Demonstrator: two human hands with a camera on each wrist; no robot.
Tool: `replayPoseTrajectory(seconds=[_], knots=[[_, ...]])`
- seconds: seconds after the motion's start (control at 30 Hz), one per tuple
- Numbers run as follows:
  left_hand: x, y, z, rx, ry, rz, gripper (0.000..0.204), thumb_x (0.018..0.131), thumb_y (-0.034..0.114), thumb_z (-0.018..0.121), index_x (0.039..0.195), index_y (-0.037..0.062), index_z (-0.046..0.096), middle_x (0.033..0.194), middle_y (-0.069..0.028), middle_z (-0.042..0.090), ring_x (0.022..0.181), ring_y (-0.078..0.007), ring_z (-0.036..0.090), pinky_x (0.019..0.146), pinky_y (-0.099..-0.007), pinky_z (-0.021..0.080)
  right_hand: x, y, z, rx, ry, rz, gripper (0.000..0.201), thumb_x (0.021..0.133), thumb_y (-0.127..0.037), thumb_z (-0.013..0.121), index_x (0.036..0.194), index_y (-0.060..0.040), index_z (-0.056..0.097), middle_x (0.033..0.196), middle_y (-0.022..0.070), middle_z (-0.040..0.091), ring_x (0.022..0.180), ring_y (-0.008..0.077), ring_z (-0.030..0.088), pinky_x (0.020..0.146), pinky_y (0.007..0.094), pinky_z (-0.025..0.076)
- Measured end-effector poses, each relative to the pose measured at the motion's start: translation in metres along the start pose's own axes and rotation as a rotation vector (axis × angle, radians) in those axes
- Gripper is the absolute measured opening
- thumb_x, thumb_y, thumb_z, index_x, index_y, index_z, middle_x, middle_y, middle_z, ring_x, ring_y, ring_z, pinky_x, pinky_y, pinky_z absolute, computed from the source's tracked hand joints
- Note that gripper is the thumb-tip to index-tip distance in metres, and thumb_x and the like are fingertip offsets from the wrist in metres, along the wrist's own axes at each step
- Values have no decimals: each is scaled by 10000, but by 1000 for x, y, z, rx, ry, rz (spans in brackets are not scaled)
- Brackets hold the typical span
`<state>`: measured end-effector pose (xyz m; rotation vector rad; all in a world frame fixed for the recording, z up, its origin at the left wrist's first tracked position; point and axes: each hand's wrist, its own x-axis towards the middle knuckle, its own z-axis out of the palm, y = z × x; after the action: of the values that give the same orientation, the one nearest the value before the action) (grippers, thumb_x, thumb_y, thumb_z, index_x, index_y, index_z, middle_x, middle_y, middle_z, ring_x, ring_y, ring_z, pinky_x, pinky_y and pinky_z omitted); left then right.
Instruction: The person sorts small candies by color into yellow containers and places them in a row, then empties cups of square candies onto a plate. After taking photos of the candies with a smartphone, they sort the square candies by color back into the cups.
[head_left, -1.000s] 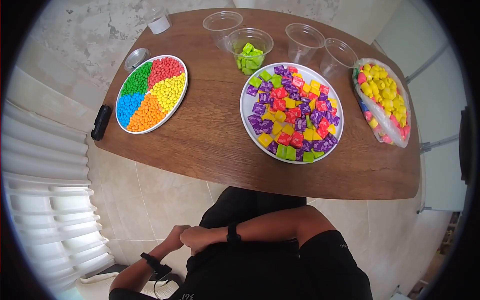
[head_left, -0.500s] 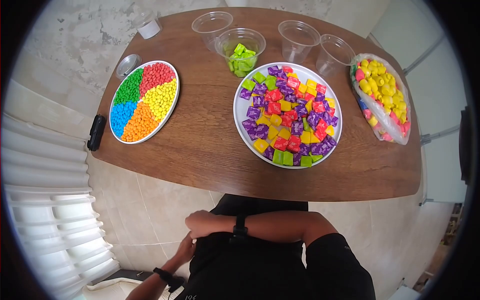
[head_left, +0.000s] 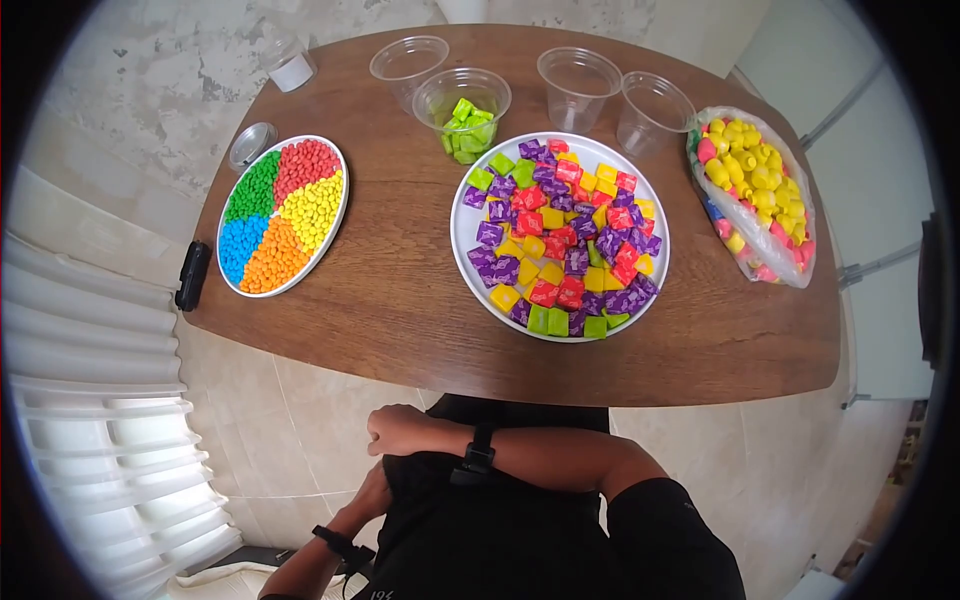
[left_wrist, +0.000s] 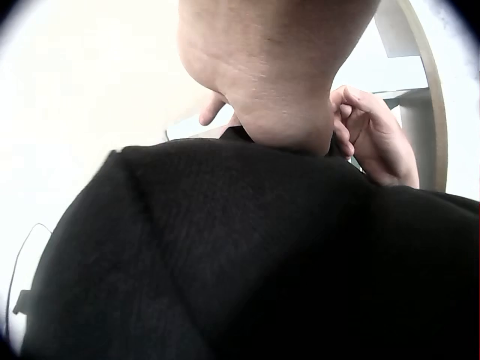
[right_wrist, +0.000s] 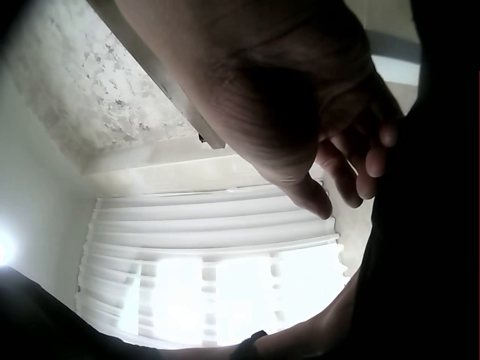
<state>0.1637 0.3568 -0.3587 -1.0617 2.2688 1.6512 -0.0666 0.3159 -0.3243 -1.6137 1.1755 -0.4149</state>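
In the head view, my right hand (head_left: pixel 400 430) is in front of my waist, below the table's near edge. Its fingers hang loosely curled around nothing in the right wrist view. Just below it, my left hand (head_left: pixel 374 489) lies against the black clothing (head_left: pixel 450 520). The left wrist view shows its thumb extended, with the other fingers mostly hidden behind the cloth. Beyond both hands, a white plate (head_left: pixel 462 245) carries square wrapped candies (head_left: pixel 570 235) in purple, red, yellow and green. A second plate (head_left: pixel 345 190) holds small coated candies (head_left: pixel 290 215) sorted into coloured wedges.
Clear plastic cups stand along the far side, one cup (head_left: pixel 462 95) with green wrapped candies (head_left: pixel 470 128). A bag (head_left: pixel 757 200) of yellow and pink pieces lies at right. A labelled jar (head_left: pixel 290 68), round lid (head_left: pixel 252 146) and black object (head_left: pixel 192 275) sit along the left.
The hands, overlapping a second ago, have separated: the left has dropped below the right, which has risen slightly. The head view has shifted, so the table items appear further left and slightly lower.
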Motion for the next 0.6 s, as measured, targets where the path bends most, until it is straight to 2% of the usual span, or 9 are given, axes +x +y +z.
replayPoseTrajectory(seconds=[0.07, 0.13, 0.17, 0.33, 0.37, 0.47, 0.53, 0.57, 0.6], knots=[[-4, -2, 4, -4, 39, 29, 595, 970, 218, 615, 1494, -29, 477, 1560, -250, 494, 1467, -415, 464, 1195, -459, 397, 3, 6, -1, 78, 90, -12, 310, 769, -319, 743, 739, -11, 719, 747, 236, 701, 738, 419, 710, 678, 536, 527], [2, 6, 9, -157, 124, -63, 630, 963, 231, 660, 1510, -14, 466, 1555, -230, 504, 1481, -356, 464, 1207, -443, 384, 8, 8, -3, 83, 110, -14, 313, 775, -325, 744, 754, -13, 728, 758, 236, 706, 750, 416, 714, 688, 532, 533], [7, 4, 11, -166, 133, -66, 630, 963, 231, 660, 1510, -14, 466, 1555, -230, 504, 1481, -356, 464, 1207, -443, 384, 9, 10, -1, 88, 125, -13, 317, 780, -332, 744, 769, -15, 736, 770, 237, 711, 762, 413, 718, 698, 527, 539], [56, -34, 7, -183, 59, 147, 649, 890, 188, 755, 1465, -4, 524, 1469, -207, 574, 1399, -312, 537, 1147, -430, 430, 6, 14, 6, 67, 151, -42, 332, 783, -333, 741, 786, -1, 743, 793, 246, 717, 780, 419, 721, 724, 517, 557], [60, -38, 8, -185, 68, 145, 649, 890, 188, 755, 1465, -4, 524, 1469, -207, 574, 1399, -312, 537, 1147, -430, 430, 7, 13, 5, 47, 148, -43, 337, 784, -333, 740, 790, 4, 742, 797, 249, 717, 785, 421, 722, 732, 514, 562], [61, -33, 5, -142, 112, 39, 707, 869, 210, 809, 1489, 17, 527, 1495, -185, 586, 1407, -285, 547, 1158, -416, 436, 11, 16, -1, 49, 160, -25, 335, 781, -332, 740, 789, 3, 742, 797, 249, 717, 790, 423, 722, 732, 519, 559], [46, -13, -1, -92, 102, -79, 525, 894, 145, 749, 1374, -14, 606, 1348, -199, 661, 1305, -308, 617, 1094, -407, 483, 14, 18, -6, 41, 156, -8, 339, 796, -341, 743, 794, -2, 748, 805, 243, 723, 791, 413, 727, 725, 515, 558], [34, 1, -4, -99, 107, -86, 525, 894, 145, 749, 1374, -14, 606, 1348, -199, 661, 1305, -308, 617, 1094, -407, 483, 14, 19, -8, 55, 186, 20, 347, 810, -351, 743, 797, -5, 751, 804, 237, 725, 785, 406, 728, 720, 511, 557], [18, 23, -9, -165, 211, -31, 485, 909, 116, 726, 1366, -11, 623, 1349, -203, 666, 1295, -315, 630, 1091, -404, 490, 14, 20, -7, 69, 214, 47, 356, 824, -362, 743, 801, -7, 753, 802, 230, 728, 779, 399, 729, 716, 506, 556]])
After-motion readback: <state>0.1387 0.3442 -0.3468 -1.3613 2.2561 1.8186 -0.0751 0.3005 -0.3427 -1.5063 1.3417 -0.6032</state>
